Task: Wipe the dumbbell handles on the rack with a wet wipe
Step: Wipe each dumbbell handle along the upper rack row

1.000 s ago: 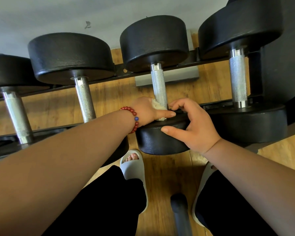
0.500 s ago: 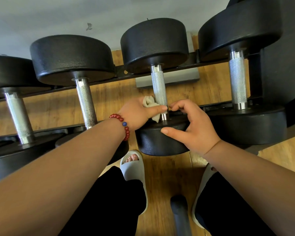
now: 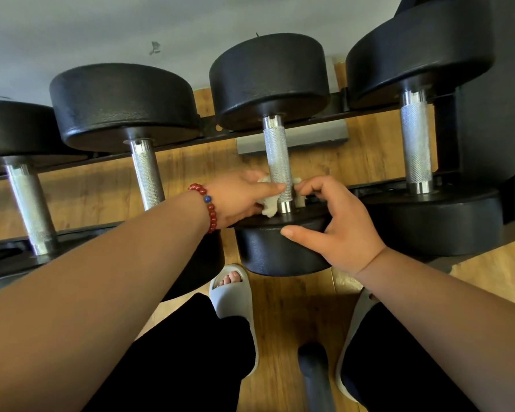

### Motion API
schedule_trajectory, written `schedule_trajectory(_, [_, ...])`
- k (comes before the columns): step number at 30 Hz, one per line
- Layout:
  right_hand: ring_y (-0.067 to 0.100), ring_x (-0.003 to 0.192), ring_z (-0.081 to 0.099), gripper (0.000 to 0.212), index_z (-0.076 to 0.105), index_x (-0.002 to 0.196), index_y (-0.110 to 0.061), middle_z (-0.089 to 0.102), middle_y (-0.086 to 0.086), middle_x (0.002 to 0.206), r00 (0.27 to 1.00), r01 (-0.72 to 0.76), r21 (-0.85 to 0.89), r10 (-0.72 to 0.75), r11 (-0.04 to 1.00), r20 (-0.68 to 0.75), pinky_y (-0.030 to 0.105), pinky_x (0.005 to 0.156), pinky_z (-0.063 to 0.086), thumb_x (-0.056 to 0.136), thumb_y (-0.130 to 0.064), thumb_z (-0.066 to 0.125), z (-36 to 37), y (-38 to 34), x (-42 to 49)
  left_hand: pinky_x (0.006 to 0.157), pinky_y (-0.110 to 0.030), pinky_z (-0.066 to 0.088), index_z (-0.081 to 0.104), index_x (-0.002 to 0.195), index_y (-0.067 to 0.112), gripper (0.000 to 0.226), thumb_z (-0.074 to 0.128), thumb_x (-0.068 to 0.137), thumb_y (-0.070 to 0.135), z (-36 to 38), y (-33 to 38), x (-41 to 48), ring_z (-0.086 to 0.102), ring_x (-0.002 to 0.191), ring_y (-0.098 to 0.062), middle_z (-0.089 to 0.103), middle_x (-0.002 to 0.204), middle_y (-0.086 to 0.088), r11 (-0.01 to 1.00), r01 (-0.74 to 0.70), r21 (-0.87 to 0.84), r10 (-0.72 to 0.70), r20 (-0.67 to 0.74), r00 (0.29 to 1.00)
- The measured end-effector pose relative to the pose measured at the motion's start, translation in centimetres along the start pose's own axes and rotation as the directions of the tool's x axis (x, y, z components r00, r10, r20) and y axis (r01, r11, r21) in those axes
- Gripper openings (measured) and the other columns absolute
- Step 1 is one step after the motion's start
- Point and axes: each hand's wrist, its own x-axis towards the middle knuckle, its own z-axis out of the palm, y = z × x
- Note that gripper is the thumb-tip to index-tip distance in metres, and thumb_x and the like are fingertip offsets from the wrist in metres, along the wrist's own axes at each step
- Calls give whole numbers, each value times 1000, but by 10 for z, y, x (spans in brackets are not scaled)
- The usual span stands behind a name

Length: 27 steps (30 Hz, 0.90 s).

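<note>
The left hand (image 3: pixel 241 197), with a red bead bracelet (image 3: pixel 210 206) on its wrist, clamps a crumpled white wet wipe (image 3: pixel 269 203) against the lower end of the knurled silver handle (image 3: pixel 277 162) of the third black round-headed dumbbell (image 3: pixel 268 251), its index finger stretched across the metal. The wipe passes behind the handle and shows again on the far side. There the curled fingers of the right hand (image 3: pixel 339 233) meet it, pinching or only touching, while the thumb presses the near head's rim; the dumbbell lies on the black steel rack (image 3: pixel 220 135).
</note>
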Motion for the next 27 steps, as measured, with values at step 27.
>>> schedule_trajectory(27, [10, 109, 56, 59, 51, 109, -31, 60, -10, 112, 1000, -19, -6, 19, 1000, 9, 36, 93, 48, 63, -63, 70, 0, -1, -1, 86, -25, 56, 59, 115, 3, 40, 43, 83, -16, -18, 9, 1, 69, 98, -17, 70, 108, -12, 959, 144, -242, -73, 278, 958])
